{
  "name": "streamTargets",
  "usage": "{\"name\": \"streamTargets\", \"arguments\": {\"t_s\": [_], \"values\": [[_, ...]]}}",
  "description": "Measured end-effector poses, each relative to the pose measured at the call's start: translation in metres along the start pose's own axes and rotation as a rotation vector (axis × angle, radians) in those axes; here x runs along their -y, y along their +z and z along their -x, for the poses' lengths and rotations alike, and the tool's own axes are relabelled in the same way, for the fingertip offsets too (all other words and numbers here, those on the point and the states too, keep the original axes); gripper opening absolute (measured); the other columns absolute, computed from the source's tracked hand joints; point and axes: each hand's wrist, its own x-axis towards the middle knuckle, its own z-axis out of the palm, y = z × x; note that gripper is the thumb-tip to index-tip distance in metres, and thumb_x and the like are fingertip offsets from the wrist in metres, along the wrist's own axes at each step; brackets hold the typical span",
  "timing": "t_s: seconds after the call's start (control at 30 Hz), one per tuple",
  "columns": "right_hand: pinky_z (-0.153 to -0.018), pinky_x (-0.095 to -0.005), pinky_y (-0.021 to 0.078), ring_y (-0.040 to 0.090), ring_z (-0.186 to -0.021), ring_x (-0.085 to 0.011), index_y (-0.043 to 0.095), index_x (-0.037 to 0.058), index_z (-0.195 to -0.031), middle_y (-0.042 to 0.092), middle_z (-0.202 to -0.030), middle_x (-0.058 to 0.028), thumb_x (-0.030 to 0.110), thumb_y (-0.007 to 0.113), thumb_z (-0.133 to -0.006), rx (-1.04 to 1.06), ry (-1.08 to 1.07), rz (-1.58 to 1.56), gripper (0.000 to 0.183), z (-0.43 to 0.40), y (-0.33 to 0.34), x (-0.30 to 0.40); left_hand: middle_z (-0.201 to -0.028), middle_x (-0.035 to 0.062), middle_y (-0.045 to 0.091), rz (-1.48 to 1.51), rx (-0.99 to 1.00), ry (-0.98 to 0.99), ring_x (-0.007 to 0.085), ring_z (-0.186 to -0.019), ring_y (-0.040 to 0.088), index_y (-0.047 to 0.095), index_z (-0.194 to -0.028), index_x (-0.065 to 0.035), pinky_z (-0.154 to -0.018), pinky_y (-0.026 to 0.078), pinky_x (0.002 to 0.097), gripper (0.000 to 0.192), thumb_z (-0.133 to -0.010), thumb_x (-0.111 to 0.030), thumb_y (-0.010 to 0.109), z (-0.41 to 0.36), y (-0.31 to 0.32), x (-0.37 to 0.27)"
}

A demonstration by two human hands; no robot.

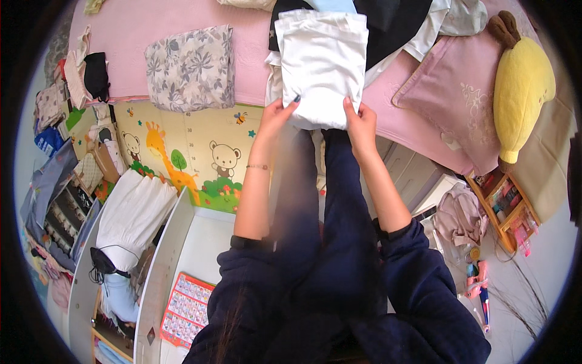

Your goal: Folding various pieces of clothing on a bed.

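Note:
A white garment (323,63), folded into a rough rectangle, is held by its lower edge between both hands, at the near side of a bed with a pink cover (122,54). My left hand (276,119) pinches its lower left corner, the thumb on top. My right hand (362,123) grips the lower right corner in the same way. Behind and beside it lie black cloth (391,27) and more white cloth (427,43). A folded cloth with grey leaf print (191,68) rests on the bed to the left.
A pink pillow (450,95) and a yellow plush toy (523,86) lie on the right of the bed. Small black and pink garments (96,75) are at its left edge. An open shelf unit (159,255) with clothes stands lower left; a wooden organizer (507,204) sits at right.

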Motion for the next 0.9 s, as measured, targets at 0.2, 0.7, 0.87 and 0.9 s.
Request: {"name": "streamTargets", "arguments": {"t_s": [0.2,0.7,0.87,0.9], "values": [[-0.057,-0.0237,0.0396,0.049,-0.064,-0.0064,0.058,-0.0031,-0.104,0.060,-0.075,-0.0032,0.026,0.062,-0.090,0.032,0.153,0.009,0.033,0.042,-0.019,-0.022,-0.106,0.0086,0.065,0.250,0.179,-0.169,0.0143,-0.095,0.062,0.057,-0.112,0.0055,-0.083,0.049,0.0281,0.034,-0.085,-0.013,0.063,0.028,-0.008,0.022],[-0.103,-0.0490,0.0274,0.051,-0.120,-0.0233,0.064,0.0142,-0.108,0.060,-0.120,-0.0066,0.011,0.069,-0.069,0.330,-1.132,0.812,0.039,-0.004,-0.030,0.005,-0.096,0.0075,0.065,0.623,0.133,-0.316,0.0152,-0.081,0.065,0.056,-0.111,0.0008,-0.067,0.055,0.0242,0.029,-0.089,-0.019,0.059,0.045,-0.020,-0.010],[-0.076,-0.0380,0.0491,0.065,-0.082,-0.0309,0.064,-0.0009,-0.089,0.067,-0.088,-0.0162,0.023,0.070,-0.076,-0.041,-0.527,0.329,0.028,-0.026,-0.004,0.024,-0.120,0.0114,0.056,0.719,0.285,-0.058,0.0195,-0.105,0.058,0.047,-0.127,-0.0023,-0.088,0.050,0.0346,0.043,-0.092,-0.025,0.056,0.002,-0.021,-0.053],[-0.072,-0.0370,0.0499,0.065,-0.080,-0.0306,0.063,-0.0028,-0.087,0.066,-0.087,-0.0186,0.026,0.072,-0.077,-0.153,-0.387,0.245,0.032,-0.031,0.001,0.028,-0.123,0.0121,0.055,0.425,0.168,0.083,0.0196,-0.109,0.056,0.046,-0.128,0.0010,-0.088,0.048,0.0334,0.051,-0.089,-0.028,0.060,-0.006,-0.013,-0.056]]}}
